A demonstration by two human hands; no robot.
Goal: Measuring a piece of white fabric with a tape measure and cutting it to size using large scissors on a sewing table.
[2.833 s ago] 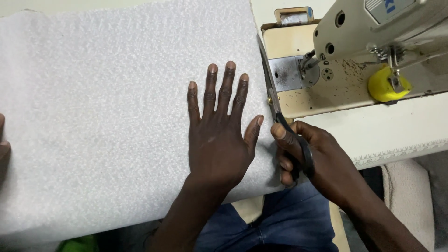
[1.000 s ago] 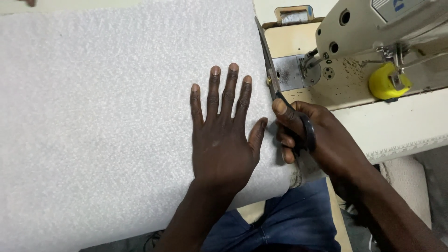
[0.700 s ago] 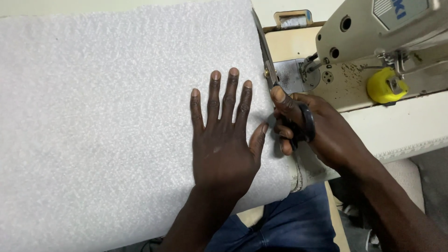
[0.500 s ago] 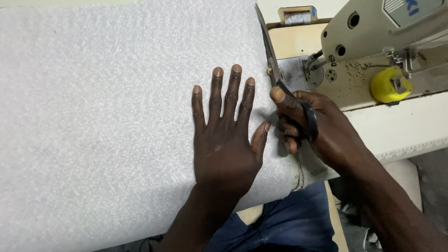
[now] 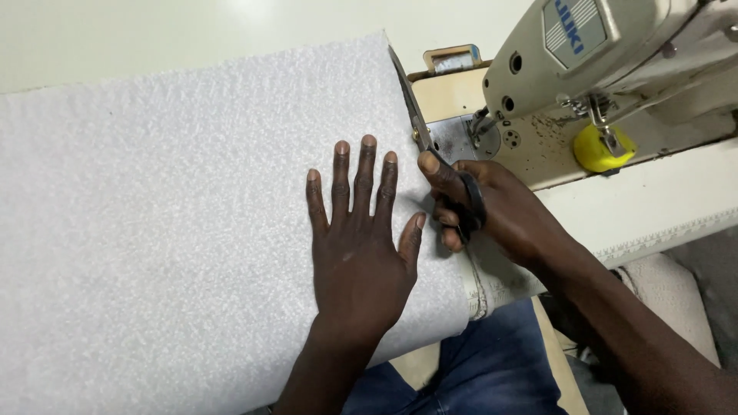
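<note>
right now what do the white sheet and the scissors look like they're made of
White sheet: looks like soft fabric, perhaps fleece or batting, by its matte, pebbly nap; exact fibre unclear. Scissors: blades look like bare metal, dull grey with a faint sheen; the handle loops in the right hand look dark, coated or plastic.

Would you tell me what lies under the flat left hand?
The left hand presses flat on white textured fabric. Whatever lies beneath the fabric is covered.
</note>
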